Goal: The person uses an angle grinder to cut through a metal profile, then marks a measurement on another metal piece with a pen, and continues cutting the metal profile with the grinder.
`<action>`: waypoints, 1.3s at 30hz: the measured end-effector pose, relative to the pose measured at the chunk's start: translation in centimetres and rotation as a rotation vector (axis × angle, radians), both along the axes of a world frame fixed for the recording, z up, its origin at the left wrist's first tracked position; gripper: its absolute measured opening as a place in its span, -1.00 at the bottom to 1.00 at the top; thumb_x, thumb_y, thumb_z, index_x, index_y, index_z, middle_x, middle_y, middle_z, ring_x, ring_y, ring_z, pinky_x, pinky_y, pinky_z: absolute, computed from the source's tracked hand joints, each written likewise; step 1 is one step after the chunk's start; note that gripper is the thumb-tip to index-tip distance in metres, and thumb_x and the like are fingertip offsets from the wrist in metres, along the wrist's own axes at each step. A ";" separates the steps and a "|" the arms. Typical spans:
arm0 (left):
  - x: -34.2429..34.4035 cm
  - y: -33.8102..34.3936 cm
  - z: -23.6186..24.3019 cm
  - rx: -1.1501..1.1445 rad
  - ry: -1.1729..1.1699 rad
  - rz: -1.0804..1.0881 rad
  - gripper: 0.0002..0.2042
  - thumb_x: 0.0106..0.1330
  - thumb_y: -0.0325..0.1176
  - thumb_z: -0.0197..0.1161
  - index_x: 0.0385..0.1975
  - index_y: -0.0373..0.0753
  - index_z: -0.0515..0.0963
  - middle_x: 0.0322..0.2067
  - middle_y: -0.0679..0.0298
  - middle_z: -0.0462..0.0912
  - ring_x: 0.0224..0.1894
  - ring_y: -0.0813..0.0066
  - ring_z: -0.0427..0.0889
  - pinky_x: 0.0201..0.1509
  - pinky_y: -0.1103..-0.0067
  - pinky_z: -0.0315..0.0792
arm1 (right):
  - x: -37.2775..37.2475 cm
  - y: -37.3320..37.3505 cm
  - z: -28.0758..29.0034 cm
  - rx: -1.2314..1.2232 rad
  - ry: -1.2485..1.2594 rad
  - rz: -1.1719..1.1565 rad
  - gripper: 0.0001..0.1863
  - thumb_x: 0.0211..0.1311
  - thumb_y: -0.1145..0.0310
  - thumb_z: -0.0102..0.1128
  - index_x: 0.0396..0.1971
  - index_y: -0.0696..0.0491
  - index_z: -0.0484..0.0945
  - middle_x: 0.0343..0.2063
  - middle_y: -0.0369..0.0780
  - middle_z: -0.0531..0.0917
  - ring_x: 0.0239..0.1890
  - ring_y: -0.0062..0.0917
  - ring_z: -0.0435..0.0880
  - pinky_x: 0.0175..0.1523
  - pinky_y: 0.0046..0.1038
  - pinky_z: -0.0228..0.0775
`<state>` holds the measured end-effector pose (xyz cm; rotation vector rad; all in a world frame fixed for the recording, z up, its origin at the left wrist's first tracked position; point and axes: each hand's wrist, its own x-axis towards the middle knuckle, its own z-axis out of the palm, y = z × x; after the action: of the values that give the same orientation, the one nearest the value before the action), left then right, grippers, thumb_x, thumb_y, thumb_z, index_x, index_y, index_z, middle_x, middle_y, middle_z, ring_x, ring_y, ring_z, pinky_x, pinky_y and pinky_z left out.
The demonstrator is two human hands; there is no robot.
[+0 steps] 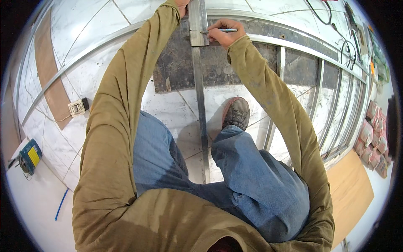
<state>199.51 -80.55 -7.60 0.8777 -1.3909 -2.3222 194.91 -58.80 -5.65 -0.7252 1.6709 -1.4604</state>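
The right hand (pixel 224 35) held a closed grip on a pen (pixel 222 30), its tip against the metal bar (pixel 200 105) lying along the tiled floor (pixel 168 109). The left hand (pixel 182 5), mostly cut off at the upper edge, apparently steadied a metal square (pixel 198 23); its grip could not be judged.

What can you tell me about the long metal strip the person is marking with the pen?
The metal strip is a long, narrow, grey channel of dull, light metal. It lies flat on the pale tiled floor, running away from the person between their legs, past the shoe. At its far end a wider piece of metal lies over it. The right hand holds a pen against that piece; the left hand steadies the top.
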 end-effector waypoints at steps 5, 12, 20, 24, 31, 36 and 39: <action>0.2 -0.2 0.5 0.018 -0.041 -0.021 -0.70 0.41 -0.36 0.28 0.05 -0.34 0.49 -0.16 0.11 0.68 -0.16 0.27 0.68 -0.15 0.33 0.63 | -0.1 -0.3 -0.4 0.027 0.051 -0.015 -0.82 0.08 0.32 0.34 -0.38 0.10 0.73 -0.56 -0.30 0.71 -0.51 -0.67 0.62 -0.41 -0.53 0.45; 0.0 0.7 0.8 -0.061 -0.135 0.091 -0.62 0.42 -0.32 0.29 0.13 -0.37 0.45 -0.10 0.05 0.67 -0.11 0.22 0.69 -0.07 0.31 0.64 | -0.7 -0.1 0.5 -0.053 -0.069 -0.055 -0.85 0.15 0.43 0.28 -0.38 0.20 0.70 -0.52 -0.22 0.71 -0.48 -0.59 0.66 -0.35 -0.52 0.53; 0.2 0.0 -0.1 -0.026 -0.043 0.079 -0.54 0.37 -0.36 0.32 0.17 -0.43 0.39 -0.05 0.00 0.65 -0.09 0.16 0.69 -0.03 0.28 0.64 | -0.8 2.4 1.7 0.040 0.047 -0.006 -0.82 0.20 0.40 0.27 -0.31 0.22 0.67 -0.45 -0.19 0.72 -0.41 -0.55 0.68 -0.24 -0.45 0.58; 0.4 -0.2 -0.2 0.019 -0.003 0.054 -0.53 0.36 -0.36 0.33 0.17 -0.44 0.37 -0.07 0.00 0.66 -0.13 0.16 0.71 -0.05 0.28 0.65 | 1.1 2.1 1.7 0.056 0.233 0.005 -0.84 0.08 0.36 0.28 -0.39 0.12 0.68 -0.55 -0.28 0.68 -0.48 -0.65 0.57 -0.34 -0.53 0.42; 0.2 -0.1 -0.6 -0.034 0.005 0.155 -0.46 0.35 -0.36 0.34 0.24 -0.44 0.30 -0.07 -0.05 0.65 -0.11 0.14 0.71 -0.10 0.28 0.66 | 1.5 1.8 1.6 0.069 0.227 -0.072 -0.85 0.07 0.34 0.26 -0.44 0.12 0.67 -0.59 -0.30 0.63 -0.50 -0.69 0.51 -0.37 -0.52 0.40; 0.3 0.1 0.2 -0.032 -0.028 0.068 -0.39 0.34 -0.34 0.35 0.30 -0.41 0.23 -0.06 -0.06 0.65 -0.10 0.12 0.71 -0.10 0.26 0.66 | 1.4 1.8 1.7 0.080 0.264 -0.066 -0.85 0.07 0.36 0.24 -0.46 0.14 0.65 -0.59 -0.28 0.63 -0.48 -0.67 0.53 -0.34 -0.50 0.43; 0.5 0.2 0.6 -0.031 -0.033 0.080 -0.38 0.35 -0.32 0.35 0.30 -0.41 0.23 -0.06 -0.07 0.65 -0.10 0.12 0.71 -0.10 0.25 0.66 | 1.7 1.6 2.0 0.040 0.324 -0.054 -0.85 0.06 0.37 0.25 -0.47 0.15 0.65 -0.59 -0.28 0.63 -0.47 -0.66 0.54 -0.32 -0.49 0.45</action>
<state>200.03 -80.35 -7.02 0.9491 -1.3757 -2.2308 196.61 -57.19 -3.63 -0.9395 1.9703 -1.3980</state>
